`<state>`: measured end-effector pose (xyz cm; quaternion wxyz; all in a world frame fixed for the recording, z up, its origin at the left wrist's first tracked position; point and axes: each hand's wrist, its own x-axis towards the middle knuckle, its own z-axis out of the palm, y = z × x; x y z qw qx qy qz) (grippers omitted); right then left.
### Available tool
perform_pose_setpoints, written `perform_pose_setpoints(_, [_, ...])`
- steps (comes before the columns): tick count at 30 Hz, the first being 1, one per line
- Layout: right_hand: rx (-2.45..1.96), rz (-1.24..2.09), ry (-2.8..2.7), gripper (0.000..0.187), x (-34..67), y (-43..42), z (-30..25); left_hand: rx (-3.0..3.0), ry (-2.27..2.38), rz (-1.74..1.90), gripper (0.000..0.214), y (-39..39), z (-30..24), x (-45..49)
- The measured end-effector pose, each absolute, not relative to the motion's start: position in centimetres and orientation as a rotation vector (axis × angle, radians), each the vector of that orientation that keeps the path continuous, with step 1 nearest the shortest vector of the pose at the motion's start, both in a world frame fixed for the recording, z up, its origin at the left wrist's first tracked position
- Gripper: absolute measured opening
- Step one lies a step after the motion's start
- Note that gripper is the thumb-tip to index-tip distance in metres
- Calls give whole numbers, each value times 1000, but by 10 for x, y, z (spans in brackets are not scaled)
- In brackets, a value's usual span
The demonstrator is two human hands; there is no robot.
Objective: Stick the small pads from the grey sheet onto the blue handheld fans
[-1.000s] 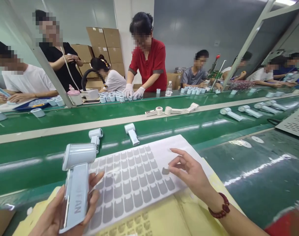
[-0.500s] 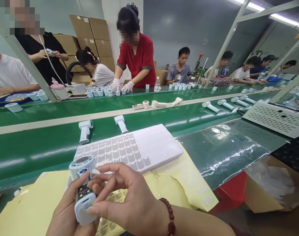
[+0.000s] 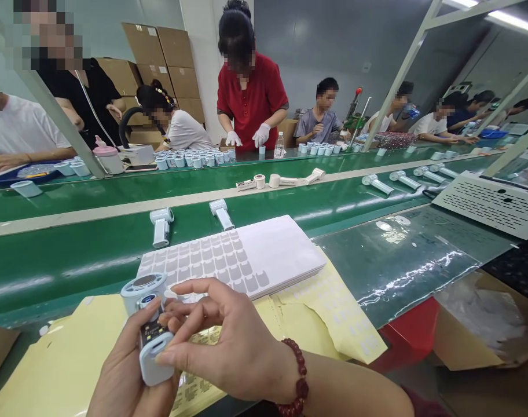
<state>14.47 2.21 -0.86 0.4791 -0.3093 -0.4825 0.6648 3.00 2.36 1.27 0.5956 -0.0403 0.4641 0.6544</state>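
A light-blue handheld fan (image 3: 153, 368) with a round head and an exposed circuit board in its handle is tilted in front of me. My left hand (image 3: 127, 359) is closed around the handle, its thumb beside a small round dark display. My right hand (image 3: 233, 336), a dark red bead bracelet at its wrist, presses its thumb on the handle's lower end, with bent fingers at the side. A small pale shape shows at its index fingertip; I cannot tell what it is. Just behind lies a stack of white sheets (image 3: 285, 249) with rows of grey stickers.
Yellow backing paper (image 3: 73, 347) lies under my hands. Fan bodies (image 3: 162, 227) rest on the green conveyor belt (image 3: 94, 260). A perforated white panel (image 3: 485, 202) stands at right, above an open carton (image 3: 476, 330). Co-workers sit and stand across the belt, near many blue cups (image 3: 190, 159).
My hands keep nearly the same grip on the fan. The view has shifted slightly. Across the belt, the gloved co-worker in red has straightened and drawn both hands away from the cups.
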Motion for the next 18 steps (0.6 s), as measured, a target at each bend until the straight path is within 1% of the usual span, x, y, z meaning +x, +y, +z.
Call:
perform_pose_setpoints(3, [-766, 1617, -1199, 70, 145, 23, -8, -70, 1083, 1518, 19, 23, 14, 29])
perform_pose_setpoints(5, [-764, 1606, -1203, 70, 145, 24, -8, -51, 1088, 1518, 20, 22, 14, 28])
perform_pose_setpoints(10, [-764, 1560, -1235, 68, 144, 22, -9, -53, 1093, 1517, 12, 20, 14, 32])
perform_pose_setpoints(12, [-751, 1443, -1324, 67, 143, 20, -12, -81, 1087, 1521, 13, 19, 15, 34])
perform_pose_setpoints(15, [-711, 1102, -1530, 64, 142, 17, -16, -120, 1081, 1529, 24, 18, 19, 38])
perform_pose_setpoints(16, [-725, 1007, -1569, 66, 142, 16, -17, -136, 1081, 1520, 25, 17, 20, 38])
perform_pose_setpoints(18, [-811, 982, -1574, 83, 145, 16, -15, -189, 1070, 1477, 26, 14, 19, 37])
